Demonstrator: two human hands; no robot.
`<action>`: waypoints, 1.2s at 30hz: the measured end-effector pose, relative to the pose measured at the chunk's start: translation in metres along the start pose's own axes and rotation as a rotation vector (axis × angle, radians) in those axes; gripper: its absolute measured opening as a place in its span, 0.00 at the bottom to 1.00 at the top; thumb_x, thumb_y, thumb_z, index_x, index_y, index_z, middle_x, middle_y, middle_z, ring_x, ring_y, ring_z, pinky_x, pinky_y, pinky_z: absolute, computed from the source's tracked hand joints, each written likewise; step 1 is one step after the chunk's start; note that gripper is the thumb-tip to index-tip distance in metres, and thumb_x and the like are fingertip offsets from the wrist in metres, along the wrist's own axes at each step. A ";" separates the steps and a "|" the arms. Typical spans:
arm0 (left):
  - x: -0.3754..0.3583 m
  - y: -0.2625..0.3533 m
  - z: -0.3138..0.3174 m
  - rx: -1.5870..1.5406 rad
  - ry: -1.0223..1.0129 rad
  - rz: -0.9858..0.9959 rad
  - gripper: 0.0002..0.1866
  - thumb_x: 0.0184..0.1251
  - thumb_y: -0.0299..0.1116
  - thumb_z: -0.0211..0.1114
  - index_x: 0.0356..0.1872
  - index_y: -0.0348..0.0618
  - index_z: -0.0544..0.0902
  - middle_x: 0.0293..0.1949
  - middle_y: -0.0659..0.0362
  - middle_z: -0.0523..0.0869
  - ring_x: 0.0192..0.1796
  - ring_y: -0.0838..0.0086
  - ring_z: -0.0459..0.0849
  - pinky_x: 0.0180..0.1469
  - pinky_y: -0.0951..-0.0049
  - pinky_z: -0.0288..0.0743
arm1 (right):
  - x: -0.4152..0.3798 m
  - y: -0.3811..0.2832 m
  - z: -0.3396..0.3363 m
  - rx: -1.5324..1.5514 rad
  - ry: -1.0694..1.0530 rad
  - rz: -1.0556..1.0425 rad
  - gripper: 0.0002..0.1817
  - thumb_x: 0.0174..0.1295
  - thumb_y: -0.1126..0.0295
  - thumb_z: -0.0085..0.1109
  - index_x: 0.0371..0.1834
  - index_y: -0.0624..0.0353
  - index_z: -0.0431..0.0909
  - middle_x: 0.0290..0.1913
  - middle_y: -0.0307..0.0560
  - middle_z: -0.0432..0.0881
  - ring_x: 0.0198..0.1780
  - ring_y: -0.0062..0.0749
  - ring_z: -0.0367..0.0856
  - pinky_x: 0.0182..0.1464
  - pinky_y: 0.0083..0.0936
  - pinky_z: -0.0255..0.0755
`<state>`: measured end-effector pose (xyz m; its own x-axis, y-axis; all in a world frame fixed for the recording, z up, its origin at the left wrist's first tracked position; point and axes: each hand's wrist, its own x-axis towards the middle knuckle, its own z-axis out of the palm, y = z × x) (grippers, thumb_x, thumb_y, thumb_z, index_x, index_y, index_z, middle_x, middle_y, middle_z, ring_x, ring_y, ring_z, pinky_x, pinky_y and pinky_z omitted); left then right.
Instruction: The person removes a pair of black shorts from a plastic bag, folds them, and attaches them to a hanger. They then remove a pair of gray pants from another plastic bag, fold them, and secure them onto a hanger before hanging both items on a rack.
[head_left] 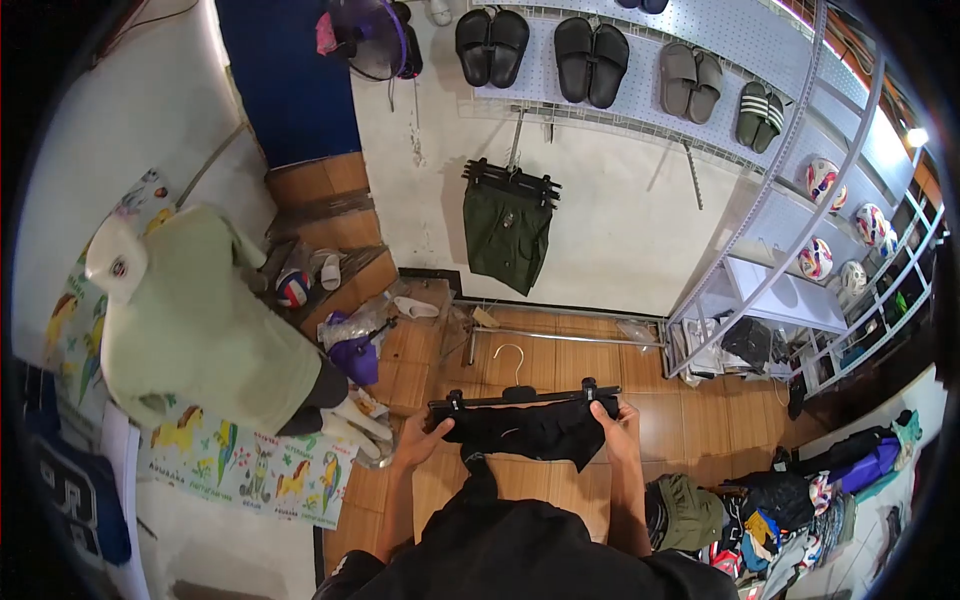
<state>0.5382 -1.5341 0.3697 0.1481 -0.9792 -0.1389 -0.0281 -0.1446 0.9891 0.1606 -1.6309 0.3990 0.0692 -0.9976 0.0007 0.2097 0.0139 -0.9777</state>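
"Black garment (545,432): where is it held?"

"Near the middle of the scene, over the tiled floor (680,425). Its upper edge is fixed to a dark hanger (520,397) by two clips (456,401), one towards each end, and the pale hook (513,349) is pointed to the far side."

"And how is it gripped?"

"By both hands. At the left end, the fingers of the left hand (424,440) are clamped on the cloth just beside the clip; at the right end, the cloth is pinched likewise by the right hand (617,428). Both thumbs can be seen on top, while the other fingers are partly hidden."

"Can its lower edge be made out?"

"Only on the right, where a corner is left hanging. On the left it cannot be told whether the dark strip below belongs to it."

"What is seen around it?"

"On the far wall, green shorts (507,238) are hung. Above them, slippers (575,62) are lined up on a shelf. Balls (815,260) are kept at the far right, clothes (690,512) are heaped at the near right, and a pale green shirt (205,320) is displayed at the left."
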 end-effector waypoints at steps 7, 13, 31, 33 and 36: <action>0.166 0.071 -0.041 -0.011 -0.021 0.051 0.20 0.72 0.39 0.72 0.53 0.32 0.84 0.46 0.59 0.89 0.47 0.78 0.84 0.53 0.75 0.79 | 0.128 -0.022 0.064 0.137 0.124 0.057 0.09 0.62 0.75 0.73 0.44 0.62 0.85 0.41 0.37 0.88 0.41 0.21 0.83 0.49 0.20 0.76; 0.295 0.098 -0.064 0.079 0.013 0.178 0.21 0.72 0.44 0.72 0.52 0.34 0.86 0.43 0.63 0.89 0.43 0.81 0.82 0.49 0.77 0.76 | 0.235 -0.009 0.093 0.130 0.202 -0.023 0.16 0.60 0.78 0.74 0.50 0.65 0.82 0.45 0.44 0.87 0.47 0.26 0.84 0.55 0.22 0.77; 0.634 0.089 -0.079 0.183 0.132 0.153 0.20 0.73 0.43 0.70 0.52 0.34 0.86 0.44 0.61 0.90 0.45 0.80 0.82 0.52 0.75 0.76 | 0.575 0.054 0.129 -0.064 0.256 -0.036 0.23 0.60 0.73 0.77 0.55 0.68 0.77 0.44 0.50 0.88 0.44 0.27 0.85 0.49 0.23 0.79; 0.652 0.080 -0.079 0.198 0.156 0.153 0.20 0.73 0.42 0.70 0.53 0.34 0.85 0.45 0.60 0.90 0.45 0.80 0.82 0.52 0.75 0.76 | 0.592 0.067 0.131 -0.051 0.256 -0.024 0.22 0.60 0.73 0.77 0.54 0.68 0.78 0.43 0.49 0.88 0.44 0.27 0.85 0.49 0.22 0.79; 0.665 0.087 -0.071 0.208 0.182 0.142 0.22 0.73 0.44 0.70 0.54 0.34 0.85 0.45 0.60 0.90 0.47 0.78 0.83 0.52 0.73 0.76 | 0.609 0.092 0.123 -0.032 0.230 -0.010 0.21 0.60 0.73 0.77 0.53 0.67 0.79 0.45 0.48 0.88 0.45 0.28 0.85 0.50 0.22 0.79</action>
<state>0.7050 -2.1880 0.3664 0.3027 -0.9526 0.0297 -0.2599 -0.0526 0.9642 0.3415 -2.2290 0.3354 -0.1573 -0.9870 -0.0341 0.1782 0.0056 -0.9840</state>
